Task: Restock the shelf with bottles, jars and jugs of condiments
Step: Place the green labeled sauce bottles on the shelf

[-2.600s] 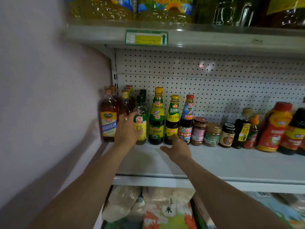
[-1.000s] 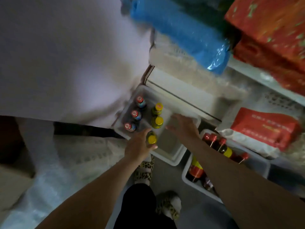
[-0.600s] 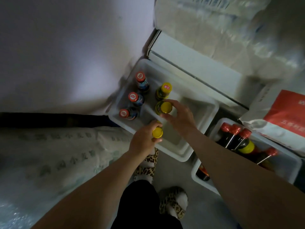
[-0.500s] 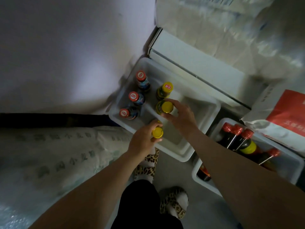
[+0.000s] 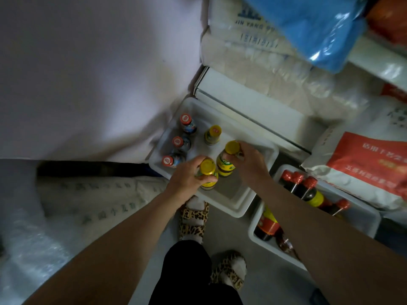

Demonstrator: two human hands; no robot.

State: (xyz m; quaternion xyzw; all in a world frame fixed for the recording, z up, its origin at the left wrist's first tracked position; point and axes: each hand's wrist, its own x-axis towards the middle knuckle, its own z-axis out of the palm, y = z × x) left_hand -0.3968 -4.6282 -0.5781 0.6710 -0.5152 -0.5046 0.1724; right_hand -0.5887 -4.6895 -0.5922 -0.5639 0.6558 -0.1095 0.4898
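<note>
Looking straight down at the floor, a white tray (image 5: 240,208) sits against the foot of the shelving, and both hands are inside it. The left hand (image 5: 187,179) has its fingers curled round the neck of a yellow-capped bottle (image 5: 207,172) at the tray's 6 o'clock side. The right hand (image 5: 248,161) pinches the neck of a second yellow-capped bottle (image 5: 228,159) just beside the first, at about 2 o'clock from it; the two bottles look close to touching, though whether either is clear of the tray bottom cannot be told. A third yellow-capped bottle (image 5: 212,135) stands alone toward 12 o'clock in the tray. Along the tray's 9 o'clock wall stand three red-capped bottles (image 5: 181,143) in a row. At 4 o'clock from this tray lies a second white tray (image 5: 361,219) holding dark bottles with red caps (image 5: 301,186), partly hidden by the right forearm. Leopard-print slippers (image 5: 193,219) show at 6 o'clock below the hands. A red and white sack (image 5: 365,166) lies at 3 o'clock, and a blue plastic bag (image 5: 308,25) at 1 o'clock, on top of pale sacks (image 5: 264,62).
</note>
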